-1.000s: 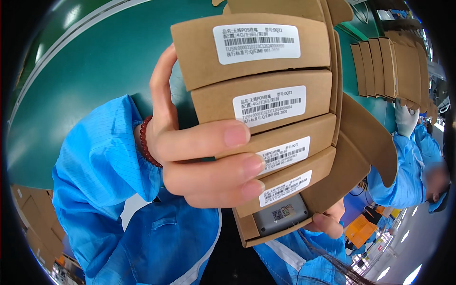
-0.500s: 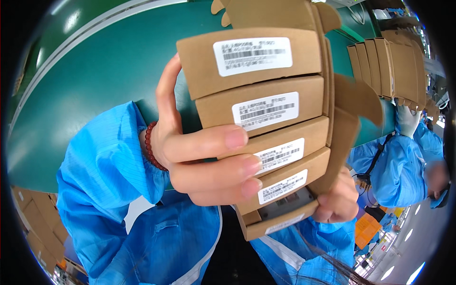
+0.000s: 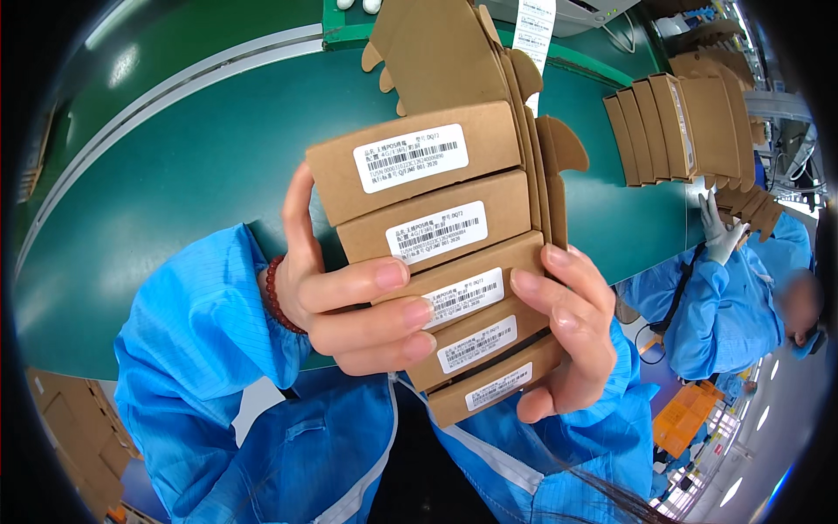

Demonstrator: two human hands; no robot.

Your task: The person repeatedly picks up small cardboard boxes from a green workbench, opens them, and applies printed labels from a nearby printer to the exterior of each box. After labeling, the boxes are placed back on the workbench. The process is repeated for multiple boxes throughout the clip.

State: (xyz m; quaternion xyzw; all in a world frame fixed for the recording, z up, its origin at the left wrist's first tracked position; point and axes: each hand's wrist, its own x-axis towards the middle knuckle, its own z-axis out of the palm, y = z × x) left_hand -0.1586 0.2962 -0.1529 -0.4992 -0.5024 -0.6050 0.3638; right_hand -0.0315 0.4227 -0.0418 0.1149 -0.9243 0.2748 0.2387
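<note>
While the left hand (image 3: 349, 301) grips five labelled boxes (image 3: 445, 288) — the right hand (image 3: 567, 336) clasps them too.

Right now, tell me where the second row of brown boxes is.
In the head view, the second row of brown boxes stands upper right on the green conveyor belt, above a co-worker's white-gloved hand.

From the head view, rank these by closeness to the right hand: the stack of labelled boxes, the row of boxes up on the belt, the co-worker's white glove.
1. Stack of labelled boxes: gripped by the right hand.
2. White glove: to the right.
3. Row of boxes: upper right, on the belt.
</note>
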